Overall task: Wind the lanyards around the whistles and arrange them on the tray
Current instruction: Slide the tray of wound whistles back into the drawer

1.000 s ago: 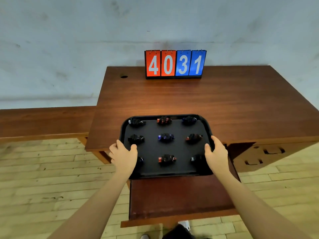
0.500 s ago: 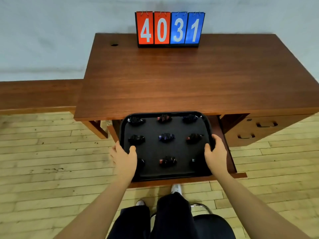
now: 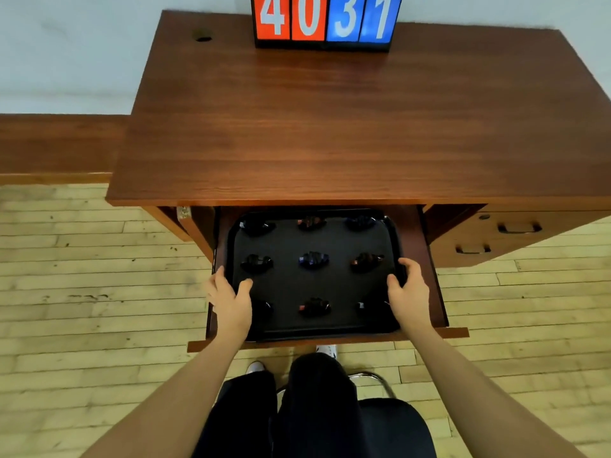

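View from above, looking down at a seated person's two bare arms. A black tray (image 3: 314, 332) sits in a pulled-out drawer (image 3: 429, 276) under the top of a wooden table (image 3: 330, 127). The tray's far edge lies just under the table's front lip.

Left hand (image 3: 229, 300) grips the tray's left rim, thumb over the rim on the inside, fingers curled round the outside. Right hand (image 3: 408, 292) grips the right rim the same way.

On the tray: wound whistles (image 3: 314, 259) in three rows of three, apart from each other. The near-left one is partly hidden by the left hand. Lanyards look already wrapped; detail too dark to confirm.

At the table's back edge, a flip scoreboard (image 3: 325, 18) reads 4031.

Judgement: winding & arranging look done; step in hand is seating the tray in the drawer. To do it well: keep tray level, both hands moving evenly, lower gently so the bundles don't slide or unwind, and free the fingers from between rim & drawer walls w/o jolting.
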